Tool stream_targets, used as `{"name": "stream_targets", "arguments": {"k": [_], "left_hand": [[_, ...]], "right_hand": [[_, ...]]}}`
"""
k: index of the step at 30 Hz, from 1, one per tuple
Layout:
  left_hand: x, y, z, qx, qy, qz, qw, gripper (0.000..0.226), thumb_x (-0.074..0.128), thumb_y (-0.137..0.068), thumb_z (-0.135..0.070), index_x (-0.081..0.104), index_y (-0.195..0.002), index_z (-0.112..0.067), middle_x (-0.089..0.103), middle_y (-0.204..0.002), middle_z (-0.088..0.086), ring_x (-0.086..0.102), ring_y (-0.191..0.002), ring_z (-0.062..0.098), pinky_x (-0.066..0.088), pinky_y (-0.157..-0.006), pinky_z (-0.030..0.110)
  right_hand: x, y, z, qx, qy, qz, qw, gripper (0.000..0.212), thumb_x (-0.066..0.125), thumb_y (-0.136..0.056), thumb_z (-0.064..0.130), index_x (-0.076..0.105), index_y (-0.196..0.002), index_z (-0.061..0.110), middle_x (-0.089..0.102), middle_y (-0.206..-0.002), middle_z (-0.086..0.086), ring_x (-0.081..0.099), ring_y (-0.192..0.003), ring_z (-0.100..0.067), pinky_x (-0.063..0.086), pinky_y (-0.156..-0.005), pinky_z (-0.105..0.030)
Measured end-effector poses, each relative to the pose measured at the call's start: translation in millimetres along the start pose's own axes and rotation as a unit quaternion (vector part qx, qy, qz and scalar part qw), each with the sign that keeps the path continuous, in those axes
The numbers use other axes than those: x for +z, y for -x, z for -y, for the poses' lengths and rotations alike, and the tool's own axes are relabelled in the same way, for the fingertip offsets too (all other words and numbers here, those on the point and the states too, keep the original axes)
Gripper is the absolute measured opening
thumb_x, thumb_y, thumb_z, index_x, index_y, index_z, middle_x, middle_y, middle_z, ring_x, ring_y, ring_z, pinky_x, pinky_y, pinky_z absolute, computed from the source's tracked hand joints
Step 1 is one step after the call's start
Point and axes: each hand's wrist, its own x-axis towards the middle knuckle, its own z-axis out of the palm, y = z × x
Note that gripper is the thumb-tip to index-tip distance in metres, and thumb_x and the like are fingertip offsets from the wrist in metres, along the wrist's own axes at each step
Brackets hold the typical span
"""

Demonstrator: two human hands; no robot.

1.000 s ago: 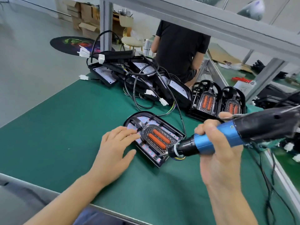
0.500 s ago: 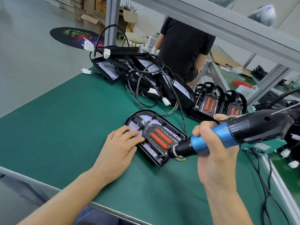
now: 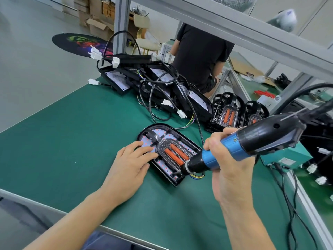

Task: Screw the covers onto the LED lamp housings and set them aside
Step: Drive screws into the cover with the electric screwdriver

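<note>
One lamp housing [image 3: 169,154] flat on the green counter [image 3: 72,141], cover [image 3: 175,153] seated on it.
Left hand [image 3: 129,170] presses down with straight fingers on its near-left part; right hand [image 3: 228,170] is wrapped around the blue electric screwdriver [image 3: 234,150], tip at the housing's near corner. Finished units [image 3: 239,114] stand beyond.

words: none can be read | small white label on green box [image 3: 286,161]: too blurry | round floor mat [image 3: 79,44]: a picture, no clear letters
</note>
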Motion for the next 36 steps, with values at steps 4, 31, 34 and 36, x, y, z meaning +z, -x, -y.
{"name": "stream_targets", "arguments": {"k": [4,31,34,36], "left_hand": [[0,0,1,0.001,0.000,0.001,1.000,0.036,0.055,-0.092,-0.008,0.063,-0.123,-0.025,0.055,-0.131,-0.012,0.035,-0.134,0.017,0.014,-0.107,0.025],[-9,-2,-3,-0.133,0.080,-0.031,0.987,0.042,0.056,-0.092,-0.013,0.052,-0.134,-0.014,0.047,-0.141,0.000,0.033,-0.134,0.022,0.025,-0.111,0.042],[-9,-3,-5,-0.141,0.079,-0.025,0.987,0.043,0.054,-0.093,-0.016,0.050,-0.136,-0.014,0.045,-0.143,0.000,0.032,-0.134,0.021,0.025,-0.111,0.043],[-9,-3,-4,-0.146,0.075,-0.020,0.986,0.043,0.053,-0.094,-0.017,0.049,-0.136,-0.014,0.045,-0.143,0.001,0.031,-0.135,0.022,0.027,-0.110,0.045]], "right_hand": [[3,1,1,-0.006,0.009,0.008,1.000,0.035,0.067,-0.074,0.003,0.064,-0.073,0.038,0.054,-0.070,0.005,0.049,-0.069,-0.018,0.043,-0.072,-0.035],[-170,-21,53,0.024,0.326,-0.300,0.896,0.036,0.079,-0.077,0.039,0.055,-0.100,0.024,0.064,-0.084,0.005,0.063,-0.066,-0.012,0.051,-0.071,-0.035],[-201,-21,39,0.143,0.400,-0.265,0.866,0.050,0.079,-0.080,0.032,0.056,-0.113,0.003,0.063,-0.078,-0.007,0.057,-0.048,-0.006,0.047,-0.054,-0.026],[-212,-18,27,0.230,0.443,-0.230,0.835,0.053,0.079,-0.080,0.030,0.054,-0.115,0.000,0.062,-0.073,-0.008,0.056,-0.047,-0.012,0.045,-0.048,-0.025]]}}
